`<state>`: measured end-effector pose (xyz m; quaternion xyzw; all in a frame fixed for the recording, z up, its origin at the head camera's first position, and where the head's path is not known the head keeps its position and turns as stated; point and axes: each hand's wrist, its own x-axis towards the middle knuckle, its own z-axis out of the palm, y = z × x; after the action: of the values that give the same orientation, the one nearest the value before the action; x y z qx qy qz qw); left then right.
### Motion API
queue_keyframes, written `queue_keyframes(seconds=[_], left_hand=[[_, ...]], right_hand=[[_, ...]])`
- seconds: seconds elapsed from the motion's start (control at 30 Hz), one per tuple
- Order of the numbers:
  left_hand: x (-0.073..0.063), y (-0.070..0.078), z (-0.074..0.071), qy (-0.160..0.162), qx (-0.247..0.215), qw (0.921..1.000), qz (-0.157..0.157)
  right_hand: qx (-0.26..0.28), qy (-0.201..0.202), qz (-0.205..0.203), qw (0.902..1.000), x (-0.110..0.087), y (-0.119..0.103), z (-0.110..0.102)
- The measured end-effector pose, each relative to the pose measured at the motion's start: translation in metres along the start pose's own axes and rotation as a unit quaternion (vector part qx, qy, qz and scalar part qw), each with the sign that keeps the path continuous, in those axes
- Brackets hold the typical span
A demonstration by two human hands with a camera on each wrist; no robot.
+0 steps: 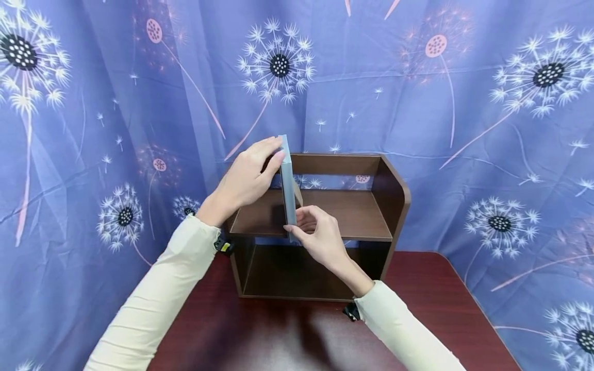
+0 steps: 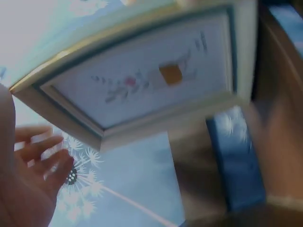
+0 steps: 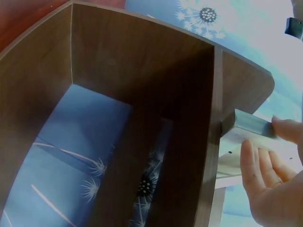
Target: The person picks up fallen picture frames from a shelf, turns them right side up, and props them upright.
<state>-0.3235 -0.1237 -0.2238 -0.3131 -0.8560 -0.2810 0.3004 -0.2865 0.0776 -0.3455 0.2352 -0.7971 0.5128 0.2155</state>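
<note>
A picture frame (image 1: 289, 190) with a pale blue edge stands upright, seen edge-on at the upper shelf of the brown shelf unit (image 1: 392, 193). My left hand (image 1: 243, 178) grips its top corner, thumb on the near edge and fingers along the top. Lower down, my right hand (image 1: 321, 232) pinches the bottom part, with the thumb on the near edge and the fingers on the right side. The left wrist view shows the frame's face, a blurred white picture (image 2: 142, 78) with a flower and an orange shape. In the right wrist view, the frame's lower corner (image 3: 253, 124) is close by the shelf board.
The shelf unit has an upper and a lower compartment (image 1: 301, 270), with raised side panels and a back rail. It stands on a dark red table (image 1: 445, 309). A blue curtain (image 1: 352, 113) with dandelion prints hangs behind and on both sides.
</note>
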Motion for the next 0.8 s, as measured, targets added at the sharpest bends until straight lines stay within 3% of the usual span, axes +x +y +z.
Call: queue_keyframes(seconds=[0.13,0.33,0.5,0.67,0.8], left_hand=[[-0.001,-0.005,-0.009,-0.053,0.016,0.9957,0.075],[-0.005,-0.006,-0.007,-0.049,0.01,0.9903,0.13],[-0.007,-0.004,-0.001,-0.044,0.005,0.9913,0.124],[-0.009,-0.003,0.0,-0.043,0.007,0.9931,0.108],[-0.009,-0.003,-0.001,-0.041,0.002,0.9933,0.108]], right_hand=[[-0.001,-0.002,-0.001,1.0,-0.002,0.002,0.0],[-0.027,0.025,-0.026,0.999,0.002,0.007,-0.004],[-0.113,0.057,-0.074,0.9892,0.016,0.016,-0.007],[-0.233,0.039,-0.101,0.9664,0.034,0.022,-0.002],[-0.264,0.035,-0.109,0.9577,0.042,0.022,0.004]])
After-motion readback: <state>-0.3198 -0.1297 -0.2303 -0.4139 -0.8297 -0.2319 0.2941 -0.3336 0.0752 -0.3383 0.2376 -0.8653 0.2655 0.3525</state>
